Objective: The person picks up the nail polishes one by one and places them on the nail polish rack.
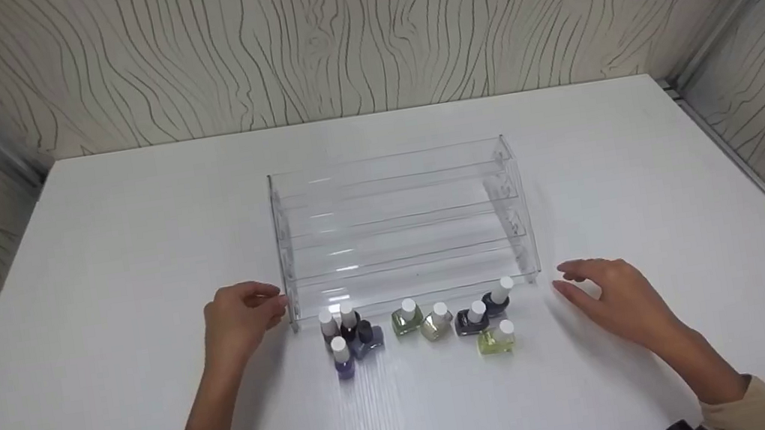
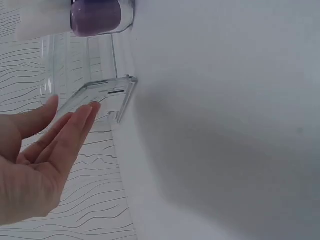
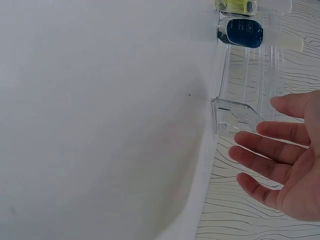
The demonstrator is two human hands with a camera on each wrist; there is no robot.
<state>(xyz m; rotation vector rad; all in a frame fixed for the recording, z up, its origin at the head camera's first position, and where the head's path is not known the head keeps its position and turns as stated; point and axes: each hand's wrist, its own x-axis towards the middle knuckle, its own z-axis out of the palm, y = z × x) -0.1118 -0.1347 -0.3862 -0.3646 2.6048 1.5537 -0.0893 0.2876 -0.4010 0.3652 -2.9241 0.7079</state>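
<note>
Left hand [image 1: 235, 320] is held beside the left end of the clear tiered rack [image 1: 398, 220], fingers loosely extended; whether contact is made cannot be told. At the other end, the right hand [image 1: 614, 294] is poised just apart from it, fingers spread. One rack is seen, with room left on both sides before the edges of the white table [image 1: 127, 283] are reached, and a strip behind, bounded by the patterned wall [image 1: 340, 31]. Nine nail polish bottles [image 1: 407, 322] are counted along the rack's front: four near the left, five toward the right; eight are capped in white, one in black.
</note>
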